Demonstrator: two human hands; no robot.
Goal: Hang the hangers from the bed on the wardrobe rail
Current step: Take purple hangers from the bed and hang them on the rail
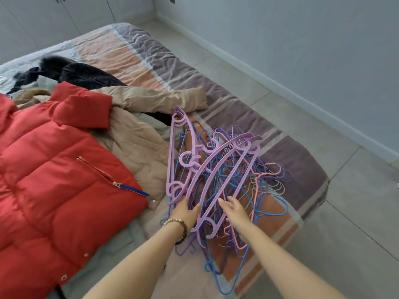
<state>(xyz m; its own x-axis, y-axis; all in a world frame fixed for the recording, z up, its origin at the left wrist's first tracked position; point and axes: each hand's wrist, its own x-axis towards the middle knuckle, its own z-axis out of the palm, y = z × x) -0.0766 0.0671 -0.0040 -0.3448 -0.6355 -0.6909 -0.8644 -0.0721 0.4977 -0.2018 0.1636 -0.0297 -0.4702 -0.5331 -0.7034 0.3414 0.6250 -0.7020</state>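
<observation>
A tangled pile of hangers (224,175) lies on the bed (151,61) near its right edge: wide lilac plastic ones on top, thin blue, pink and purple wire ones beneath. My left hand (186,210), with a bead bracelet on the wrist, grips the near end of the lilac hangers, thumb on top. My right hand (234,209) reaches into the pile just to the right, fingers stretched out and resting on the hangers. The wardrobe rail is out of sight.
A red padded jacket (54,169) covers the bed's left side, with a beige coat (138,130) and dark garments (71,74) behind it. Closed wardrobe doors (64,16) stand at the far left. Tiled floor (323,147) and a wall run along the right.
</observation>
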